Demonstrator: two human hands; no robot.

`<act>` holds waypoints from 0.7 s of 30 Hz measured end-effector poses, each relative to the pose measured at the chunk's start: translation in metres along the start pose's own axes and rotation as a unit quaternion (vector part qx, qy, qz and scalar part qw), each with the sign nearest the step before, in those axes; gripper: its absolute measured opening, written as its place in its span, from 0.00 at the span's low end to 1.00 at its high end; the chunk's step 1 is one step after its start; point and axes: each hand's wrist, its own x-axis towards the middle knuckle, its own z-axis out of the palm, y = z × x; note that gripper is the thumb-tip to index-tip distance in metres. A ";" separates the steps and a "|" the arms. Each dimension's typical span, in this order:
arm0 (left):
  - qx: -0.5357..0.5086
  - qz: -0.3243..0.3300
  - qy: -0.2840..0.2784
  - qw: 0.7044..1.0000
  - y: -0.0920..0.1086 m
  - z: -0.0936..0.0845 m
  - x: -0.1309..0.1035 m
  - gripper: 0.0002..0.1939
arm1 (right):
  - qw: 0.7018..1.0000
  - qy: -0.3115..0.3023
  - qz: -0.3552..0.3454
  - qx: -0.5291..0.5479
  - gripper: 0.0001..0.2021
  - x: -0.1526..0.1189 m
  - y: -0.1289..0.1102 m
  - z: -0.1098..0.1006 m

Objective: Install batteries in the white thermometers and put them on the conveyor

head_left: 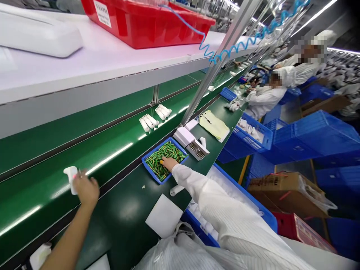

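Note:
My left hand, its sleeve out of sight, is over the green belt on the left, blurred by motion. Its fingers close on a white curved plastic piece, with a pink-tipped finger against it. In a white sleeve, my right hand reaches into a blue tray full of small green cylinders. Its fingers are drawn together on the pile, one with a yellow covering; whether they grip a cylinder is hidden. Another white plastic piece lies on the table, just below the tray.
More white pieces lie in groups on the belt. Behind my tray stand a white box with a metal grid and yellow papers. A white block lies nearby. A metal post and shelf edge overhang; co-workers sit further right.

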 end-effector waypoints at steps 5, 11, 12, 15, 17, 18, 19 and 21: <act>-0.037 0.276 -0.257 0.925 0.097 0.088 -0.112 0.15 | 0.995 0.017 0.012 0.099 0.14 0.004 0.010 0.008; -0.017 0.259 -0.349 0.900 0.171 0.172 -0.175 0.22 | 0.940 0.114 0.080 0.311 0.14 -0.001 0.010 0.009; -0.019 0.237 -0.352 0.905 0.175 0.175 -0.172 0.22 | 0.924 0.129 0.090 0.350 0.14 -0.003 0.009 0.008; -0.074 0.201 -0.358 0.909 0.176 0.161 -0.162 0.21 | 0.868 0.170 0.104 0.456 0.13 -0.013 0.005 0.004; -0.144 0.192 -0.347 0.907 0.173 0.134 -0.159 0.23 | 0.830 0.186 0.100 0.517 0.13 -0.026 0.001 -0.002; -0.183 0.182 -0.333 0.907 0.170 0.117 -0.159 0.24 | 0.812 0.190 0.094 0.544 0.12 -0.035 -0.002 -0.006; -0.224 0.166 -0.314 0.907 0.166 0.100 -0.158 0.25 | 0.794 0.191 0.084 0.570 0.12 -0.044 -0.005 -0.010; -0.303 0.118 -0.265 0.908 0.158 0.063 -0.156 0.20 | 0.762 0.187 0.055 0.617 0.14 -0.064 -0.017 -0.019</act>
